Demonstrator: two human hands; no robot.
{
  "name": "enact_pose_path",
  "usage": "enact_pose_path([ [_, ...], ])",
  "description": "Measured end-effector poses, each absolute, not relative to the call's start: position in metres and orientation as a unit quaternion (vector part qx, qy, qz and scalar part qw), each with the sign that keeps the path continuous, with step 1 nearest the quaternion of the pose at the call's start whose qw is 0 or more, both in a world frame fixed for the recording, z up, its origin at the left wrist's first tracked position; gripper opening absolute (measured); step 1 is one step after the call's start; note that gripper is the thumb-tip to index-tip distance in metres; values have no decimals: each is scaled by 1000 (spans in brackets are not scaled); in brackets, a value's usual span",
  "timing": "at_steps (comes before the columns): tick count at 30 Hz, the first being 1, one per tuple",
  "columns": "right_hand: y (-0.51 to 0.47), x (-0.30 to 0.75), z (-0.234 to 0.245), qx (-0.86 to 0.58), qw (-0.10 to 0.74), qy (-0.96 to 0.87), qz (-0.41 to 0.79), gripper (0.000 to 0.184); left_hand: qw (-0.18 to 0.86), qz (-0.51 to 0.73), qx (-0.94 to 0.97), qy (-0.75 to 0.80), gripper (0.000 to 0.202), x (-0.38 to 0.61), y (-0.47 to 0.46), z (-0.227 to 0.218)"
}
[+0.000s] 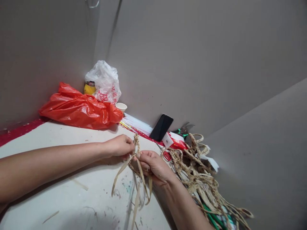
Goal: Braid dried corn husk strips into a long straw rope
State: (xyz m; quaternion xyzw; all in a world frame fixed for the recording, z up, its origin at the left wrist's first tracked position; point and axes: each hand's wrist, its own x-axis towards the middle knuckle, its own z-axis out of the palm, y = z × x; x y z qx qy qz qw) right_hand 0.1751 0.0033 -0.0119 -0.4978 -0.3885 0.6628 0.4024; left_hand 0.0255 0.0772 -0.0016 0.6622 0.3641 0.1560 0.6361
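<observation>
My left hand (119, 147) and my right hand (153, 166) meet over the white table (59, 140), both closed on a short plaited straw braid (136, 140) that stands up between them. Loose flat straw strips (141, 185) hang down from the braid below my fingers and trail onto the table. My left fingers pinch the braid from the left. From the right, my other hand's fingers curl round the strips just under it.
A heap of braided straw rope (199, 172) lies to the right against the grey wall. A black phone (161, 127) leans on the wall, with pliers (183, 130) beside it. A red plastic bag (79, 110), white bag (104, 81), yellow jar (89, 88) and small cup (121, 106) sit in the corner.
</observation>
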Motion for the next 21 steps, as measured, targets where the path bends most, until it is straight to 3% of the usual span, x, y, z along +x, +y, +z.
enact_pose_path([
  [5, 5, 180, -15, -498, 370, -415, 665, 31, 719, 96, 612, 313, 18, 28, 68, -11],
  [13, 5, 189, -16, -527, 307, -495, 619, 35, 603, 114, 724, 315, 21, 23, 72, -15],
  [21, -1, 181, -7, -581, 253, -592, 498, 36, 574, 94, 753, 308, 23, 23, 75, -16],
])
